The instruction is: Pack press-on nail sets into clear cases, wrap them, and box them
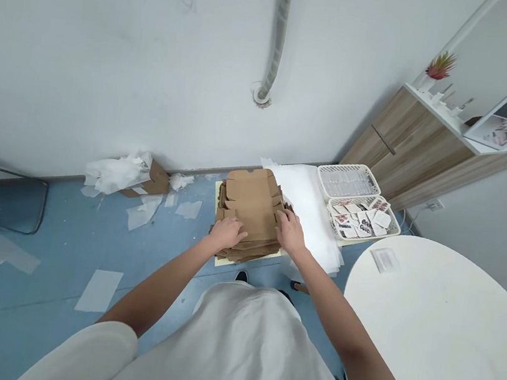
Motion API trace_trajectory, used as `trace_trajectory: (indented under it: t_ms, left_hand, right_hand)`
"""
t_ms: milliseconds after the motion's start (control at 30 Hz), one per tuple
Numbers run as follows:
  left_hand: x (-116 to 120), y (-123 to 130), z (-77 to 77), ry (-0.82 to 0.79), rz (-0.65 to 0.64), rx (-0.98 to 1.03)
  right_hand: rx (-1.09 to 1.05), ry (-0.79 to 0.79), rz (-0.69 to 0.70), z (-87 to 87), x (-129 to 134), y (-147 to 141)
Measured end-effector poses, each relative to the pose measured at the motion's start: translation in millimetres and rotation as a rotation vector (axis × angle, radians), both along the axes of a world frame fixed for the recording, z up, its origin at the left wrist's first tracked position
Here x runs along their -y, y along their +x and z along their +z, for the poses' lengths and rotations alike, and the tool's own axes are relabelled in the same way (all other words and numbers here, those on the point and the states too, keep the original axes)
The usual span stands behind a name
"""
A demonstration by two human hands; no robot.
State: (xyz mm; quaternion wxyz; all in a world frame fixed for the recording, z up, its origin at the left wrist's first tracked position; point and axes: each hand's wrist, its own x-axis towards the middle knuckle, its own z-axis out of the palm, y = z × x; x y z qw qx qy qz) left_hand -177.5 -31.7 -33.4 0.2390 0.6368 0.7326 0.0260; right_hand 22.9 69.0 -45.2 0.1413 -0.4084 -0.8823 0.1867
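The cardboard (254, 206) is plain brown, the sheets (312, 208) white, the basket (364, 238) white latticework. The floor (68, 233) is blue, the cabinet (410, 146) brown-grey wood grain, the plant (441, 65) red and green.

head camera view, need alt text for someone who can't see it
A person's left hand and right hand touch opposite sides of a stack of flat brown cardboard. White sheets and two white baskets lie to the right, near a white table.
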Motion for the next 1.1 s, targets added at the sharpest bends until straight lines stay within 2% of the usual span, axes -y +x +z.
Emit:
trace_trajectory:
  t_ms: [167,333,433,567,733,800,867,933,1000,1100]
  left_hand:
    - [7.6,-21.2,-12.6,0.096,-0.143,0.074]
    - [1.0,-14.8,-17.8,0.135,-0.278,0.162]
    - [-1.5,-9.4,-17.0,0.104,-0.283,0.181]
    - [-0.1,-8.6,-14.1,0.111,-0.238,0.136]
    - [0.5,-8.1,-8.1,0.158,-0.275,0.056]
    - [0.0,-6.9,-7.1,0.181,-0.324,0.023]
    - [-0.3,-6.1,-7.3,0.201,-0.353,-0.021]
    - [-0.6,-5.9,-8.1,0.206,-0.357,-0.051]
    - [-0.8,-6.3,-8.7,0.208,-0.348,-0.052]
    - [-1.5,-7.3,-8.1,0.230,-0.340,-0.019]
  right_hand:
    - [0.165,-0.054,-0.101,-7.9,-11.2,-17.1]
    - [0.242,-0.013,-0.131,-13.2,-14.2,-14.6]
    - [0.242,-0.042,-0.179,-8.7,-17.5,-9.9]
    - [0.069,-0.158,-0.315,3.8,-26.6,-5.1]
    - [-0.196,-0.336,-0.324,12.9,-31.8,-1.5]
    - [-0.249,-0.354,-0.330,14.0,-29.0,-0.2]
    - [-0.278,-0.289,-0.331,16.0,-23.1,0.9]
    - [-0.261,-0.119,-0.311,19.4,-13.6,0.9]
    - [-0.187,0.037,-0.221,22.8,-0.8,-0.6]
    - [0.008,0.028,0.089,22.3,21.2,-5.3]
